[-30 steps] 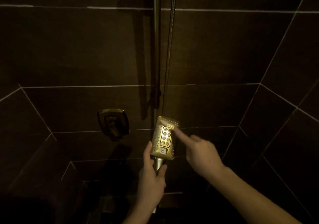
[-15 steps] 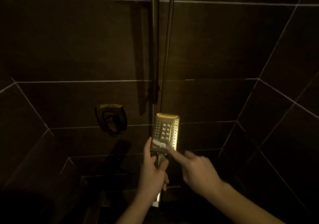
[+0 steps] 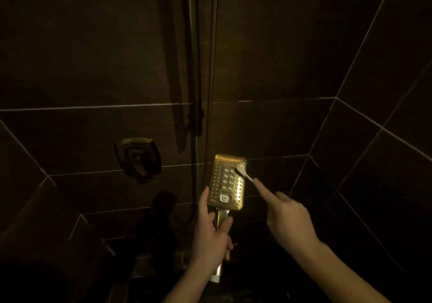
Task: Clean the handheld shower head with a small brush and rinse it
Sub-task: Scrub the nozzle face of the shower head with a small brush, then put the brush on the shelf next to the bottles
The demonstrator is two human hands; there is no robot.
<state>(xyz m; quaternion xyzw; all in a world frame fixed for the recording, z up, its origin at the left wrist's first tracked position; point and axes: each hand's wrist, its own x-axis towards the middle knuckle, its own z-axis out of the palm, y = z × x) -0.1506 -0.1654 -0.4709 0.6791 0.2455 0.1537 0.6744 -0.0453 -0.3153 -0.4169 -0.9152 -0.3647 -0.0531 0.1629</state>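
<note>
A rectangular gold shower head [image 3: 228, 182] faces me, upright, its nozzle plate lit. My left hand [image 3: 210, 235] is wrapped around its handle just below the head, thumb along the left edge. My right hand [image 3: 286, 221] holds a small white brush [image 3: 244, 173], index finger stretched along its shaft. The bristle end rests on the upper right part of the nozzle plate. Most of the brush handle is hidden inside my right hand.
Dark tiled walls close in on all sides. A square metal valve handle [image 3: 138, 159] sits on the wall to the left. A vertical slide rail [image 3: 194, 55] and a metal hose [image 3: 211, 69] run down behind the shower head. The floor below is in deep shadow.
The brush has travelled from the lower part of the nozzle plate, near the button, up to its upper right corner. My left hand keeps the same hold on the handle.
</note>
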